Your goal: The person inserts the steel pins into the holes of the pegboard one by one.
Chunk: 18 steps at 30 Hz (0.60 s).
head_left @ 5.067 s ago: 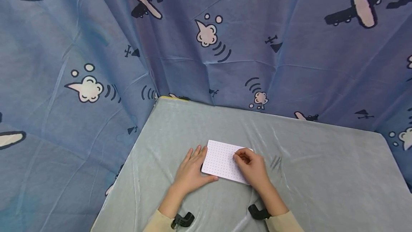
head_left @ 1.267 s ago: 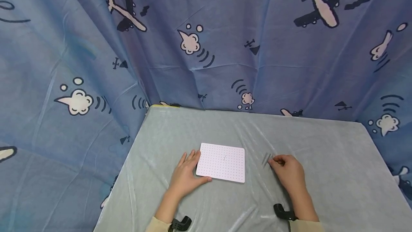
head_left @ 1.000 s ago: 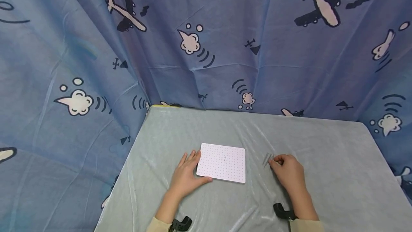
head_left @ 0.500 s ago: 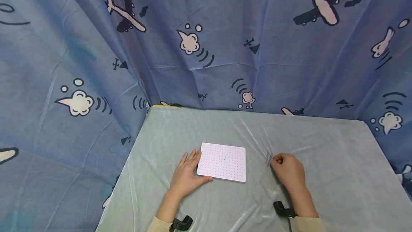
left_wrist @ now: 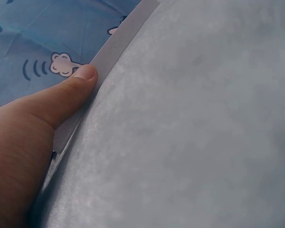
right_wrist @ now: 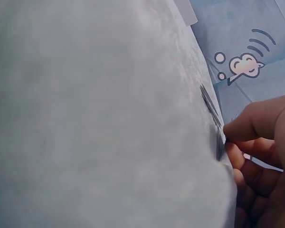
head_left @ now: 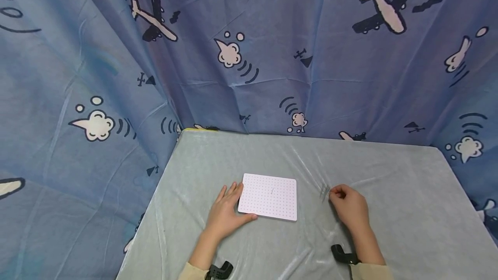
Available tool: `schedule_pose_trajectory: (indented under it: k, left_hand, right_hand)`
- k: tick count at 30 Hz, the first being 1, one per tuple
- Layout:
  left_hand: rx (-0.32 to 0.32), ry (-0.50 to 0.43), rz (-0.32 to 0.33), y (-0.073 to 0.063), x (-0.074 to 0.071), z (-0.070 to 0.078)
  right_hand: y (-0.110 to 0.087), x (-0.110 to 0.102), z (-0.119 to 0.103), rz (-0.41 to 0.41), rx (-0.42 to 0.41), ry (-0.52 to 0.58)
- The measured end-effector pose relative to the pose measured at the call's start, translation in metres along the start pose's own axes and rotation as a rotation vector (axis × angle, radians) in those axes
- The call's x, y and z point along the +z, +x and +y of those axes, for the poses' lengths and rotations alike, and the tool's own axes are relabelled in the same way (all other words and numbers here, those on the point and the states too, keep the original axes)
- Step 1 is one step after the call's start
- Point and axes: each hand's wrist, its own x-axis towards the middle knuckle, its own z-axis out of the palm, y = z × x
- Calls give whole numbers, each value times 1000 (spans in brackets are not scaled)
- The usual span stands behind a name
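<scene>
A white board (head_left: 256, 200) covered in a grid of small dots lies on the cloth-covered table. Near its middle one thin, short dark pin (head_left: 272, 190) shows. My left hand (head_left: 225, 214) rests at the board's left side, fingers straight and spread, the thumb along the near edge; the left wrist view shows this thumb (left_wrist: 73, 92) against the board's side. To the right, my right hand (head_left: 350, 205) pinches with thumb and forefinger at a small group of thin metal pins (head_left: 324, 192). Several pins (right_wrist: 210, 105) lie beside those fingertips; what they pinch is mostly hidden.
A pale grey cloth (head_left: 408, 211) with creases covers the table. Behind and at the left hangs a blue curtain (head_left: 264, 107) printed with planes and clouds. Black wrist cameras (head_left: 219, 270) sit on both wrists.
Five seconds ago my right hand was over the board; it has moved right to the loose pins and shifted slightly among them. The pin in the board is now uncovered. My left hand stays.
</scene>
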Motion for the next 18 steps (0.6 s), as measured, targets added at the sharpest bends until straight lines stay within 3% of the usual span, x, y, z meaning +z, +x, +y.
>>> schedule_pose_trajectory:
  k: [18]
  left_hand:
    - [-14,1,-20,0,0,-1]
  right_hand:
    - [-1,-1,-1,50,26,114]
